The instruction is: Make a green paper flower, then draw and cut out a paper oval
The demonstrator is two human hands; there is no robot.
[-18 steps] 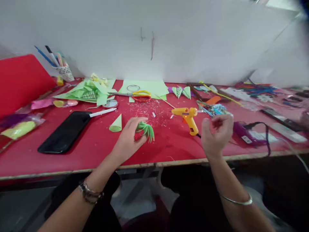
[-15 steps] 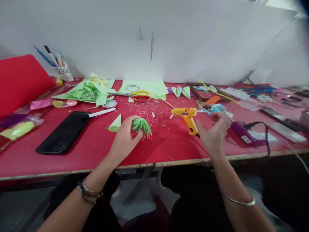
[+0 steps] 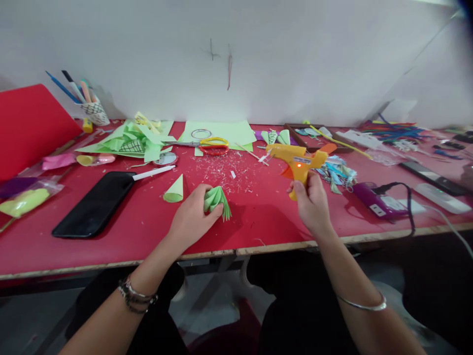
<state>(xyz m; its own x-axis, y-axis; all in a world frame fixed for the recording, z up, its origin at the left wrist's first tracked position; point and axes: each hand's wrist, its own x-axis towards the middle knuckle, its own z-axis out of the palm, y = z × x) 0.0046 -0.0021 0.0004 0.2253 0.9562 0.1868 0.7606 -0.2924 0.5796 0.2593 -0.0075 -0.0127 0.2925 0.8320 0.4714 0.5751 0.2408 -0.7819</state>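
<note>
Closed round a green pleated paper piece (image 3: pixel 218 201), my left hand (image 3: pixel 195 213) is low over the middle of the red table (image 3: pixel 236 231). The pleats fan out from between thumb and fingers toward the right. Just left of this hand stands a pale green paper cone (image 3: pixel 175 190). My right hand (image 3: pixel 313 203) grips the handle of a yellow glue gun (image 3: pixel 295 160), held above the table with its nozzle pointing left and a small red light glowing on its side. Behind it lies a bunch of blue and white strips (image 3: pixel 336 172).
A black phone (image 3: pixel 94 204) and white pen (image 3: pixel 153 172) lie at left. Scissors (image 3: pixel 214 145), green paper sheets (image 3: pixel 221 127) and paper scraps (image 3: pixel 135 140) are at the back. A purple power strip (image 3: pixel 377 201) with a cable sits at right. A pen cup (image 3: pixel 96 113) stands back left.
My right hand, open beside the glue gun earlier, has taken hold of its handle and lifted it. My left hand still holds the pleated paper, now turned slightly.
</note>
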